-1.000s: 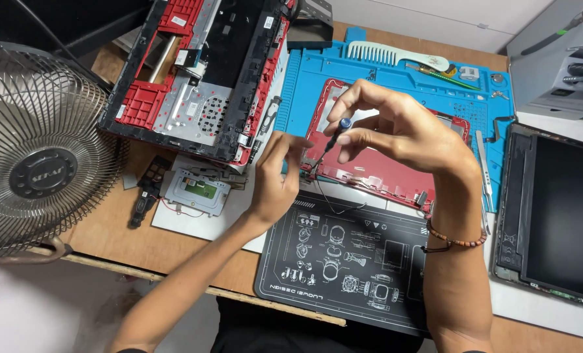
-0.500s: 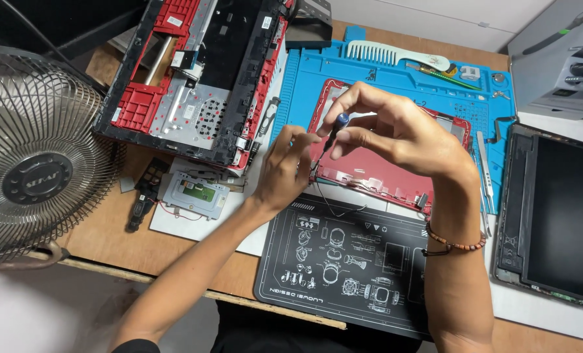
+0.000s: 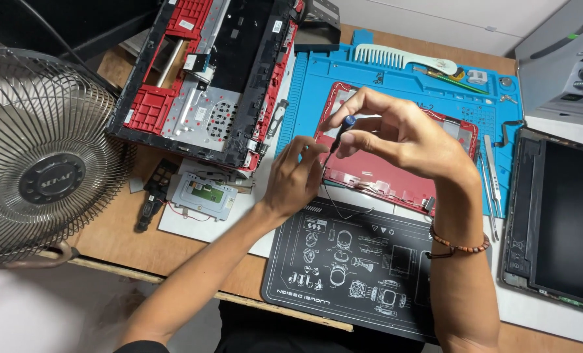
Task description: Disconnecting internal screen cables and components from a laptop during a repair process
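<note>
The right hand (image 3: 402,134) grips a small screwdriver (image 3: 339,136) (blue-capped, tilted) between thumb and fingers above the red laptop panel (image 3: 396,173), which lies on the blue mat (image 3: 317,85). The left hand (image 3: 294,180), fingers curled, rests at the panel's left edge beside the screwdriver tip. A metal fan (image 3: 43,157) stands left on the surface (image 3: 111,229).

Both my forearms come up from the bottom edge and meet in the middle. My left hand (image 3: 293,178) is palm down, fingers loosely curled. My right hand (image 3: 396,134) hovers above it, fingertips pinched, beaded bracelet on that wrist.
</note>
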